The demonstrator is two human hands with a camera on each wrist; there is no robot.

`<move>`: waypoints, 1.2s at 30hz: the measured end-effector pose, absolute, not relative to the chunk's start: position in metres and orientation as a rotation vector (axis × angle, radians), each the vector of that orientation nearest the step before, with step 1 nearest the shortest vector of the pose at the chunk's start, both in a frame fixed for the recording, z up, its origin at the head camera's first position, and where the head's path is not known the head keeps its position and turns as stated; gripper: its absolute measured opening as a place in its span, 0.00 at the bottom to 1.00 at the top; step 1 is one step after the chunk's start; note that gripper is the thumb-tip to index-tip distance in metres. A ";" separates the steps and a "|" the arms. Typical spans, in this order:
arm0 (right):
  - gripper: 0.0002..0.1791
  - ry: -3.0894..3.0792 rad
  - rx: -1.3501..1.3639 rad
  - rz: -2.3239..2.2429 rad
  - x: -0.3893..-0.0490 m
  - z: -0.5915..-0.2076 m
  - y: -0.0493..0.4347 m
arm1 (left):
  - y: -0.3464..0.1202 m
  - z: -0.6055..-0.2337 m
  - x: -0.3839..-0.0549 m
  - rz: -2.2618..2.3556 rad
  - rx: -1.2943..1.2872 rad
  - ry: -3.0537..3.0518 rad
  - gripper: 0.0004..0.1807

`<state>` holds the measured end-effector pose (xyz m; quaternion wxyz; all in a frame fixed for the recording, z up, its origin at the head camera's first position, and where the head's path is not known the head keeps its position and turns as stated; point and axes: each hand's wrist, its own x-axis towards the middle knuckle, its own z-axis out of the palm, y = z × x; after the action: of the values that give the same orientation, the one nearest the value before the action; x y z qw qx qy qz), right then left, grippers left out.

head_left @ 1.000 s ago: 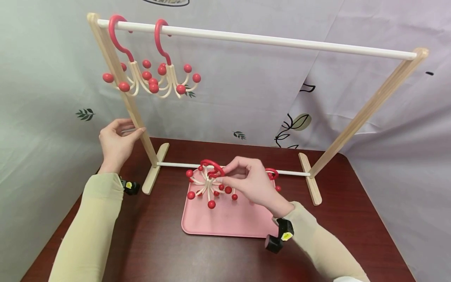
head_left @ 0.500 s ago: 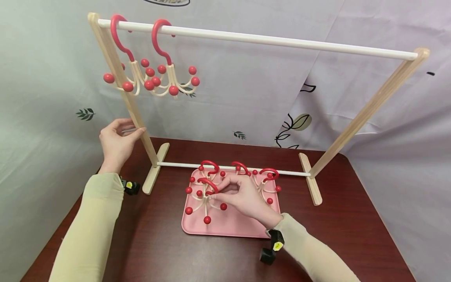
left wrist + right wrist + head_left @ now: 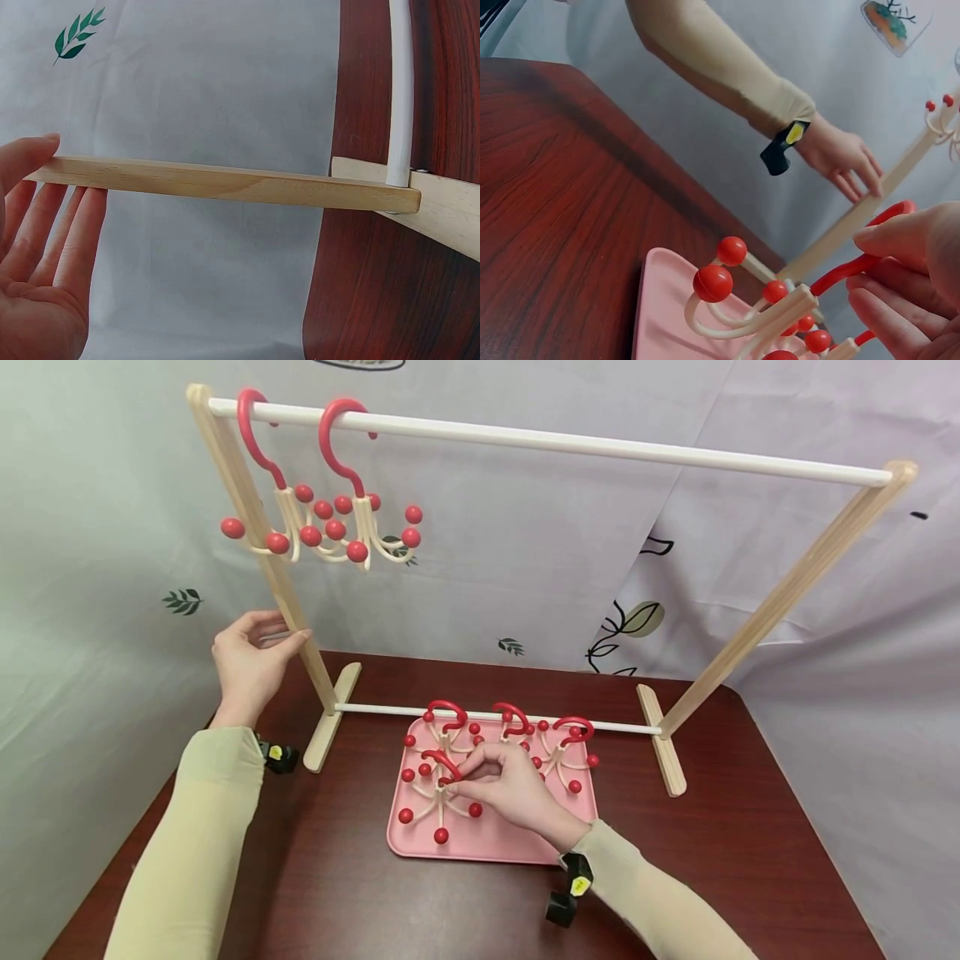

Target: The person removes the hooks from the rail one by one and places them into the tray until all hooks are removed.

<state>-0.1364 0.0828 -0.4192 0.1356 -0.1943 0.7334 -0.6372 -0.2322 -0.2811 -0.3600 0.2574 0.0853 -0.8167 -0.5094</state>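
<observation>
the left hand (image 3: 250, 664) is gripping the wooden left upright (image 3: 225, 182). over the left of the pink tray (image 3: 480, 849), a ball-tipped hanger (image 3: 441, 802) is probably feeling light, stiff and slick; the right hand (image 3: 512, 787) is pinching its red hook (image 3: 442, 762), seemingly the surest hold.

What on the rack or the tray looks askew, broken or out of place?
Nothing stands out. Two hangers hang by their hooks from the bar, the right hand grips another by its red hook, and the left hand holds the post. I see no break or spill around the tray.
</observation>
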 end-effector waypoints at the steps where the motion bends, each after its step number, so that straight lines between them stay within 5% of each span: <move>1: 0.08 2.119 -0.564 -1.849 -0.137 -0.421 0.082 | -0.281 -0.360 -0.233 -1.385 0.226 -2.210 0.25; 17: 0.10 2.182 -0.588 -1.828 -0.137 -0.427 0.079 | -0.280 -0.358 -0.234 -1.386 0.211 -2.200 0.24; 22: 0.17 2.138 -0.620 -1.844 -0.138 -0.423 0.083 | -0.280 -0.359 -0.234 -1.376 0.215 -2.208 0.24; 36: 0.19 2.289 -0.870 -2.014 -0.155 -0.336 0.100 | -0.281 -0.359 -0.232 -1.376 0.235 -2.223 0.25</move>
<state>-0.1549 0.1002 -0.3360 -0.0142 -0.2743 0.7218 -0.6352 -0.2317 -0.2813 -0.3594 0.2554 0.0867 -0.8188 -0.5067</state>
